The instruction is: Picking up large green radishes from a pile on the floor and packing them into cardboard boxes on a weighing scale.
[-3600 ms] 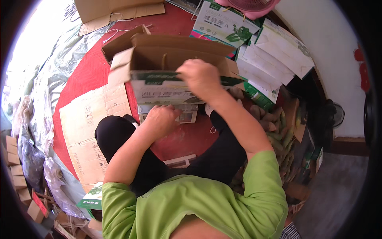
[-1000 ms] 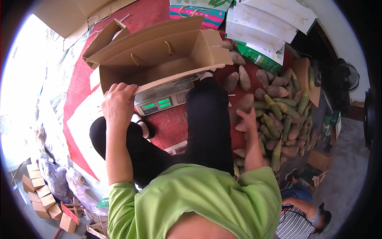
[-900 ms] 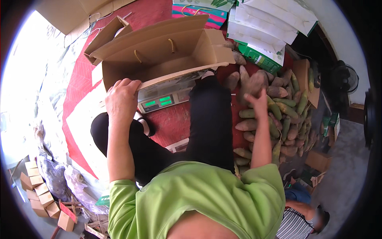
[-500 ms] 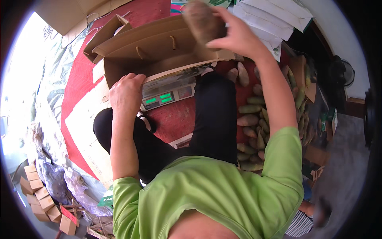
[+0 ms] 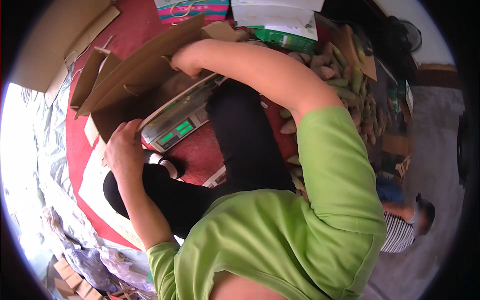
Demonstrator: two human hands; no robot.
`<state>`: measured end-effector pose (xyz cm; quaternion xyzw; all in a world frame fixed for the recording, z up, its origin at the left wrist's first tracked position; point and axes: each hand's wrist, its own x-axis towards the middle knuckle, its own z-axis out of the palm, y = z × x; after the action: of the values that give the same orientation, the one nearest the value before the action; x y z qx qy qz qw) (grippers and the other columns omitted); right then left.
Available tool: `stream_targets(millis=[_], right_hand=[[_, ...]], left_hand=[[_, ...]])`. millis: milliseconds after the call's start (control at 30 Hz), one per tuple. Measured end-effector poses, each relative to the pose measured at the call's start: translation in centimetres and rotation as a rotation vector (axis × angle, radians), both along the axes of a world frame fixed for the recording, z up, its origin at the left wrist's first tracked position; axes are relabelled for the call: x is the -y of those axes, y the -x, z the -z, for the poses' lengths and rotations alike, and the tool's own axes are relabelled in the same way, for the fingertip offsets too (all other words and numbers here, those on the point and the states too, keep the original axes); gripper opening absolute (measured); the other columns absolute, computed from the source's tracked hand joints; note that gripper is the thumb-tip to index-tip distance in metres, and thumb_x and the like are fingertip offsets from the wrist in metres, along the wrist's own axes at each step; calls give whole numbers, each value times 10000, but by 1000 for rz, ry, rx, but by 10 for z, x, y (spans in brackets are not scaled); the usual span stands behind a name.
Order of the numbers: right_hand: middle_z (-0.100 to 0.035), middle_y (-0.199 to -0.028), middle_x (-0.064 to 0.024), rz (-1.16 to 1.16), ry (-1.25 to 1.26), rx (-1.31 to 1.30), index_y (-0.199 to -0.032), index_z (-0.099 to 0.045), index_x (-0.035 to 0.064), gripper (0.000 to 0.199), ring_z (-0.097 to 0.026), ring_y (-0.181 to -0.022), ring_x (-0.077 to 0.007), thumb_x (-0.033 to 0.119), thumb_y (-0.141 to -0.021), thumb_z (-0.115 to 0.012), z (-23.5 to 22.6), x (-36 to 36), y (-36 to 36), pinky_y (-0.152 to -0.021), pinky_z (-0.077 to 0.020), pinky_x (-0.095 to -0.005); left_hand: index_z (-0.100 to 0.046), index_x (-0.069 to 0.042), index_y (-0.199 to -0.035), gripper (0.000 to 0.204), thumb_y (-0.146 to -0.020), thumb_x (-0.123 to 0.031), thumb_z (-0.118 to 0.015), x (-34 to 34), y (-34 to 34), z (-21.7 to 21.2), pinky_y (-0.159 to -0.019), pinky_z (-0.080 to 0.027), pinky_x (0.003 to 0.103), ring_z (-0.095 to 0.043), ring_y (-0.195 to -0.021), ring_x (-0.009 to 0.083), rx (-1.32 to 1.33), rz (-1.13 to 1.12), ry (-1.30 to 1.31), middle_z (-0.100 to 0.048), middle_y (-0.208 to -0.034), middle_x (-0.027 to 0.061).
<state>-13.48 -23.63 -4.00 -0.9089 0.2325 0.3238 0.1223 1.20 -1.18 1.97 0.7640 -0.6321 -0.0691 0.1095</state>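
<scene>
A long cardboard box (image 5: 145, 62) with cord handles stands tilted on a digital scale (image 5: 177, 132) with a lit green display. My left hand (image 5: 123, 150) is closed over the near left corner of the box, its fingers at the rim. My right hand (image 5: 188, 59) reaches over the box's right part, fingers pointing down inside. Below it in the shaded box is a blurred brownish root vegetable (image 5: 175, 86). Whether my right fingers still touch it is hidden.
To the right is a heap of long green and pinkish-brown root vegetables (image 5: 355, 95). White and green cartons (image 5: 287, 37) and a pink-and-blue box (image 5: 192, 11) stand at the far side. A person in a striped top (image 5: 398, 232) is at the lower right. Red matting (image 5: 200, 167) covers the floor.
My right hand has moved left and down from above the box's right end, bringing the root vegetable into the box. My left hand stays on the box corner. The view has turned.
</scene>
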Motion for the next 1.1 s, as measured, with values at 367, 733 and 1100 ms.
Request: stream_targets(millis=[367, 733, 1100], right_hand=[[-676, -945, -88, 677, -67, 1281, -1128, -605, 7, 272, -653, -832, -167, 74, -866, -625, -72, -49, 178, -743, -520, -282], [-657, -1006, -184, 1095, 182, 48, -1012, -667, 75, 260, -621, -958, -359, 94, -757, -622, 186, -245, 434, -835, -500, -436], [-522, -1282, -143, 1579, 270, -119, -1186, -593, 185, 413, -482, -1202, -366, 198, -776, -642, 206, -312, 491, -937, -468, -469]], left_hand=[[-692, -170, -1038, 208, -871, -109, -582, 4, -10, 16, -694, -510, 376, -658, -826, 252, 101, -18, 95, -671, -929, 38], [-675, -55, -1038, 181, -881, -64, -584, 4, -25, 18, -726, -496, 344, -656, -838, 273, -29, 69, 77, -669, -931, 99], [-666, 5, -1014, 162, -866, -39, -614, 3, -29, 20, -750, -475, 357, -629, -806, 296, -62, 18, 75, -662, -887, 146]])
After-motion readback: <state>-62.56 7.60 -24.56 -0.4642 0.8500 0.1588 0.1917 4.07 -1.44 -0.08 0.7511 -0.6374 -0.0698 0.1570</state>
